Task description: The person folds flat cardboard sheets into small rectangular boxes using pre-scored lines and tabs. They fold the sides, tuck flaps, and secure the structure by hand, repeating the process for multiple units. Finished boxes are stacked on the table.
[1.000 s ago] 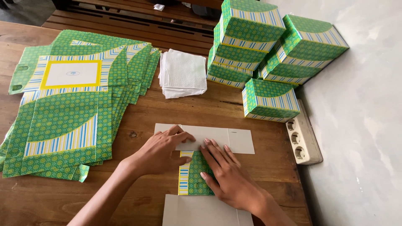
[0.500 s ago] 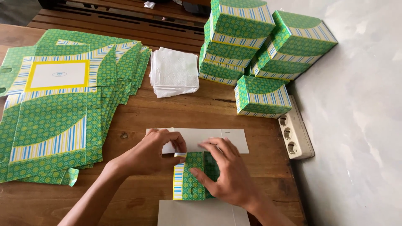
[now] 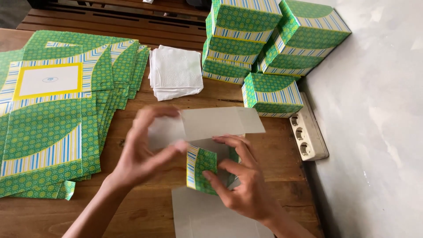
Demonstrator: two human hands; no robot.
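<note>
Head view. Both hands are working a partly folded box blank (image 3: 203, 169), green-patterned outside and plain grey inside, lifted just above the wooden worktop (image 3: 132, 207). The left hand (image 3: 143, 152) is pinching an upper grey flap (image 3: 220, 122) between thumb and fingers, its grip closed on the card. The right hand (image 3: 244, 183) is clasping the folded green corner, thumb on the printed face and fingers curled behind. To the left, a fanned stack of flat blanks (image 3: 57, 119) is lying on the worktop; behind the hands, a pile of white tissues (image 3: 175, 72) is sitting beside stacked finished boxes (image 3: 264, 48). A white socket strip (image 3: 308, 134) is lying at the worktop's right edge, against the wall.
</note>
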